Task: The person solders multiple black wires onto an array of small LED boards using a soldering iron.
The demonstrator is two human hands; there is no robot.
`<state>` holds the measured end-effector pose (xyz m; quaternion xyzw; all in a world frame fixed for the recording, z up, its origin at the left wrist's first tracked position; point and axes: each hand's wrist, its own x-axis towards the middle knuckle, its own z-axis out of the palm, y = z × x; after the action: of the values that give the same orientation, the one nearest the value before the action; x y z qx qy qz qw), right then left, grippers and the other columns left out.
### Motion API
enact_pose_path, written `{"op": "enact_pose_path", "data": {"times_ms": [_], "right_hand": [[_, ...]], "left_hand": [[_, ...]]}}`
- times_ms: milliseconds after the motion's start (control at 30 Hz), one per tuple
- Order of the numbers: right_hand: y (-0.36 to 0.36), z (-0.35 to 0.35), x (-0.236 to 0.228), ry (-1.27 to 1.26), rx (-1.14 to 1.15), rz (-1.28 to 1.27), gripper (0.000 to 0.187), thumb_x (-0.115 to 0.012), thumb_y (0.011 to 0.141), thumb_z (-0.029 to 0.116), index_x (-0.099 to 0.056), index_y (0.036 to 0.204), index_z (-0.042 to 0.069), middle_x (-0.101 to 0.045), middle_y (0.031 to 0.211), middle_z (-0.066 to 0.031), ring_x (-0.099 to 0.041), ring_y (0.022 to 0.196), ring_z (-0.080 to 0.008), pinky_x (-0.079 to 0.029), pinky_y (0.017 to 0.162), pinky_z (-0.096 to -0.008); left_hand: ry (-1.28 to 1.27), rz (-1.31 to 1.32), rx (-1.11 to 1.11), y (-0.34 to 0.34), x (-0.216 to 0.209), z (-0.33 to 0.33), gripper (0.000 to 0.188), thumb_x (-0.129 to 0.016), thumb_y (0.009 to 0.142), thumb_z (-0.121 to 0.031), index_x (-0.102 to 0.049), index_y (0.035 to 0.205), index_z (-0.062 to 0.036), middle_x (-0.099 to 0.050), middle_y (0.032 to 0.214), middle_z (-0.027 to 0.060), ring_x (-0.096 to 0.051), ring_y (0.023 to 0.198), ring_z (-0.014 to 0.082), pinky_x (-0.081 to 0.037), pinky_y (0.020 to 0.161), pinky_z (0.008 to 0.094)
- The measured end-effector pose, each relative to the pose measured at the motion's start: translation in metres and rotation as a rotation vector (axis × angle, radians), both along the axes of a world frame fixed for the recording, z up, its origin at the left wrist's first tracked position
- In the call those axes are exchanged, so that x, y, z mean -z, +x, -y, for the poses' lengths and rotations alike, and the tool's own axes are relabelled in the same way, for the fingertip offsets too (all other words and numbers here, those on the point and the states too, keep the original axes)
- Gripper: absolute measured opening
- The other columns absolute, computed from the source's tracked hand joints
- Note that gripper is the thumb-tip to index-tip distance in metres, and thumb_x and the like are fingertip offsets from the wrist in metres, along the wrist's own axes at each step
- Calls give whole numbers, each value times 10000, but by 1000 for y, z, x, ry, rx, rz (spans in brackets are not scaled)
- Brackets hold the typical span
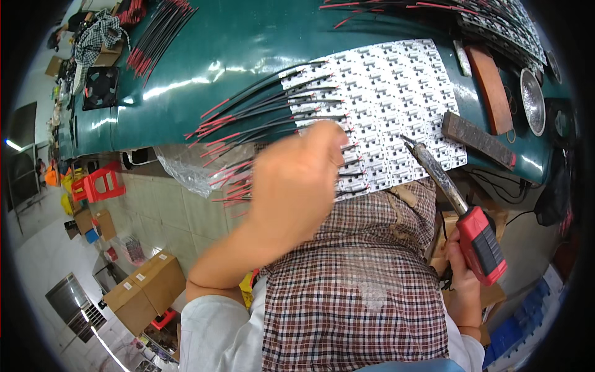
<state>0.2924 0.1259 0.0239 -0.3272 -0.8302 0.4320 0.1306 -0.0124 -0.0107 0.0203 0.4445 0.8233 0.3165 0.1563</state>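
Right hand (458,260) grips soldering iron (483,245); left hand (297,177), curled, contents unclear, overlies wires (248,111) at near edge of table (167,121).

The table (186,69) is smooth and glossy, streaked with reflections. The iron (459,204) joins a plastic handle (481,245) to a stained, rough-looking metal shaft (441,178). The wires (248,111) look smooth, plastic-coated. The apron (322,310) is matt woven cloth, pale-smeared in front. The bag (186,170) is crinkled, shiny plastic; the bowl (532,102), shiny metal; the cartons (145,288), matt cardboard; the stool (102,183), plastic.
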Motion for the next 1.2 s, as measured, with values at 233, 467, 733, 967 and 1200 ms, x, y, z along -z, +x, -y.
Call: {"op": "enact_pose_path", "data": {"times_ms": [233,467,733,967,1200], "right_hand": [[-41,-19,-9,-88,175,-14,203,-776,747,-14,-715,939,11,-699,823,-82,-679,719,-206,-532,673,-325],[-94,-27,-15,-190,160,-58,254,-773,781,17,-720,1029,-2,-732,908,-111,-714,795,-224,-552,731,-318],[-103,-28,-13,-118,-9,-106,240,-752,768,1,-705,1002,-14,-663,803,-103,-645,674,-227,-502,627,-331],[-98,-26,-20,-150,-17,-30,215,-746,764,10,-694,971,-16,-664,805,-115,-637,656,-252,-495,611,-337],[-96,-24,-21,-142,-24,-19,241,-743,752,11,-694,987,-18,-661,807,-119,-638,657,-270,-497,613,-342]], "left_hand": [[66,-213,135,-76,-4,-48,244,-532,1018,-194,-694,1068,-18,-716,872,143,-679,774,339,-504,715,424],[-155,-31,63,-68,6,-72,146,-667,915,-170,-604,944,-41,-700,776,158,-684,718,353,-518,670,437],[-67,-31,27,-52,15,-65,126,-710,858,-130,-615,871,-48,-701,720,110,-716,678,271,-542,621,369],[16,-92,58,-48,12,-60,122,-719,823,-100,-607,840,-55,-638,617,76,-666,568,255,-502,540,364],[45,-124,67,-42,12,-59,122,-720,806,-91,-605,827,-58,-611,592,74,-635,526,251,-479,503,365]]}}
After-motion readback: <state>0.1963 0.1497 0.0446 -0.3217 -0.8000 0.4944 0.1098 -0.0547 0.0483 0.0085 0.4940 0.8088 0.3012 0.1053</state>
